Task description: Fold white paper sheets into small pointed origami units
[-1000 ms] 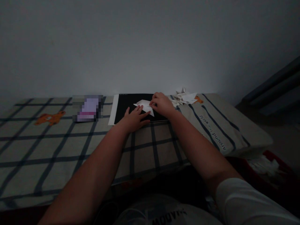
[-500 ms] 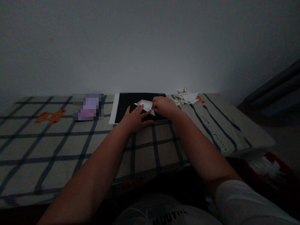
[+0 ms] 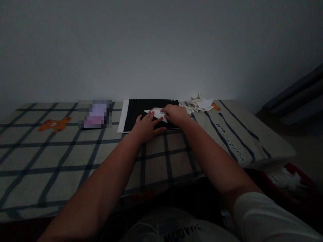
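A piece of folded white paper [image 3: 158, 113] with pointed corners lies on a black, flat pad [image 3: 135, 110] with a white sheet under its left side. My left hand [image 3: 145, 127] is spread, its fingertips resting on the paper's near left part. From the right, my right hand [image 3: 176, 114] bears on the paper with curled fingers, thumb and fingertips at its right side. Part of the paper is hidden beneath both hands.
Right of the pad sits a heap of folded white paper pieces [image 3: 202, 104]. A blurred-out phone-like object [image 3: 97, 114] lies at left on the checked cloth [image 3: 111, 153]. The wall rises behind. Low at right, a red container [image 3: 310, 191] holds white scraps.
My right hand has shifted slightly left across the paper, its fingers now lying lower and flatter on it. The left hand stays spread in nearly the same place.
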Motion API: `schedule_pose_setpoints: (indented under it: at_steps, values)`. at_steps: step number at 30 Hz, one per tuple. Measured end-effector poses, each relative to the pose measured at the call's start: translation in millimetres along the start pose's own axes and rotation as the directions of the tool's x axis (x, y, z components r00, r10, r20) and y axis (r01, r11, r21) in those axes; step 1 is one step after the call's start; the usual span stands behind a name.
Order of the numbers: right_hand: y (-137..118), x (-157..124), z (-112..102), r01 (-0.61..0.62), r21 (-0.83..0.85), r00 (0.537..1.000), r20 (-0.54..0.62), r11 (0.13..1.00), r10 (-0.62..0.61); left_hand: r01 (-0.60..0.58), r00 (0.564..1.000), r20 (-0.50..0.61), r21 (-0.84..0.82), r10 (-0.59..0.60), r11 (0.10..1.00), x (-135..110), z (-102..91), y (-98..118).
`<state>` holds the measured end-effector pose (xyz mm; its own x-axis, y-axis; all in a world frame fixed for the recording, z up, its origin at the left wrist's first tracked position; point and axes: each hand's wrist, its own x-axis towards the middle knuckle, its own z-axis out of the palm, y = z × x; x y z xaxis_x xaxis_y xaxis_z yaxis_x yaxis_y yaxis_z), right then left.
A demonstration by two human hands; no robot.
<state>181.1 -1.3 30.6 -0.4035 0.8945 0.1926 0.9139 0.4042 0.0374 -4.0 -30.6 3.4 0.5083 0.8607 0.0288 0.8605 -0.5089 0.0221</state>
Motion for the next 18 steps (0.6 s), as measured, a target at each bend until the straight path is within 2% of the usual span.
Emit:
schedule_pose_setpoints:
  at_steps: [8,12,18]
  values:
    - [-1,3,0,-0.053,-0.007,0.998,0.016,0.999,0.053,-0.020,1.000,0.015,-0.085,0.021,0.996,0,-3.9,-4]
    - [-3,1,-7,-0.022,-0.035,1.000,0.018,0.999,0.023,-0.006,0.998,0.060,-0.061,0.010,0.998,1,-2.1,-6]
    - [-3,-1,-12,0.065,-0.035,0.997,0.033,0.997,-0.064,-0.003,0.998,0.062,-0.060,0.007,0.998,1,-2.5,-4]
